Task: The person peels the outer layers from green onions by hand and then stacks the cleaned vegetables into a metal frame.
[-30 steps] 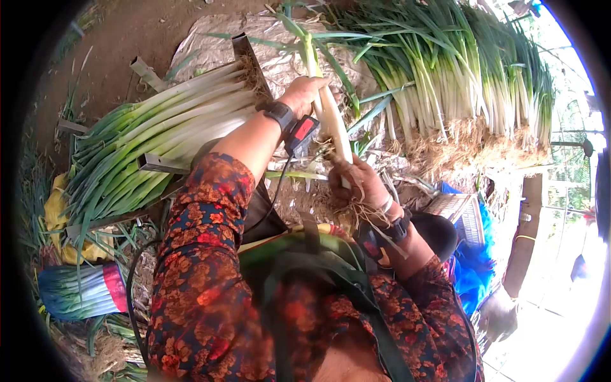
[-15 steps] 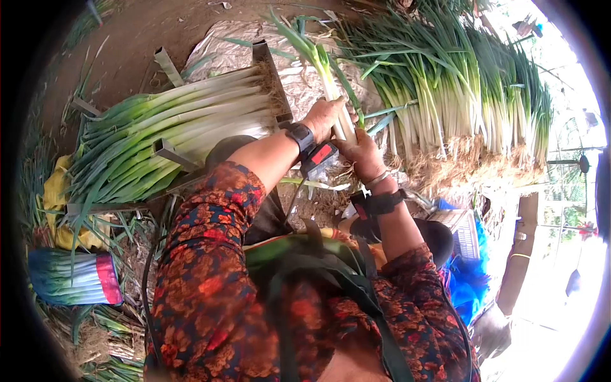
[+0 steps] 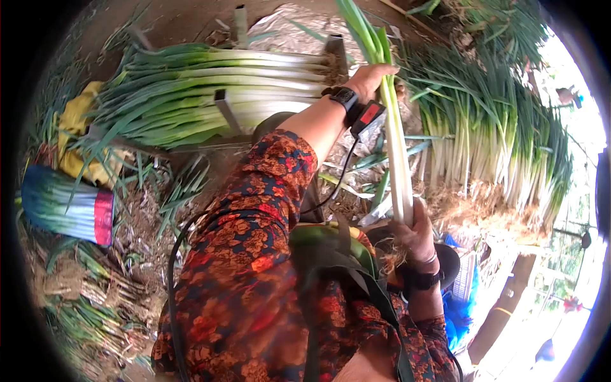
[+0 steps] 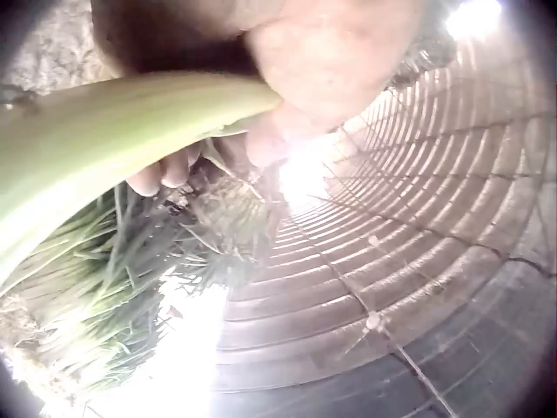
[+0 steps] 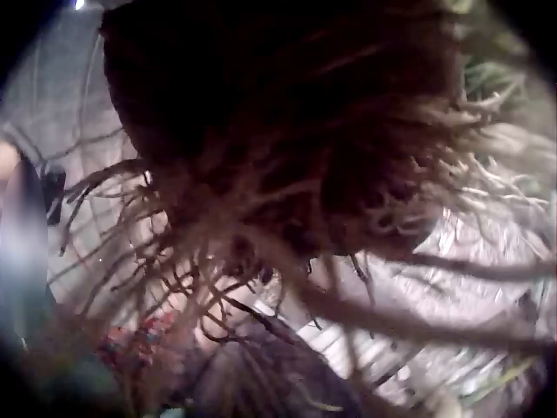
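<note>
In the head view a long leek [image 3: 397,156] is held upright between both hands, its green leaves at the top. My left hand [image 3: 371,81] grips it where the white stalk turns green. In the left wrist view the pale green stalk [image 4: 113,131] passes under the thumb, and fingertips [image 4: 157,177] show below it. Lower down, my right hand [image 3: 417,234] holds the root end, with roots [image 3: 393,256] hanging beside the fingers. Tangled roots [image 5: 244,218] fill much of the right wrist view, in front of a dark shape.
Trimmed-looking leeks [image 3: 216,95] lie stacked in a metal-post rack on the left. On the right many leeks with roots [image 3: 490,140] stand in a row. A bundle with a red band [image 3: 70,204] lies lower left, near yellow cloth [image 3: 79,140]. A pale crate [image 3: 468,274] is at right.
My hands were close together on the stalk half a second ago; now they are far apart, the left up by the leaves and the right down at the roots. The head view has shifted.
</note>
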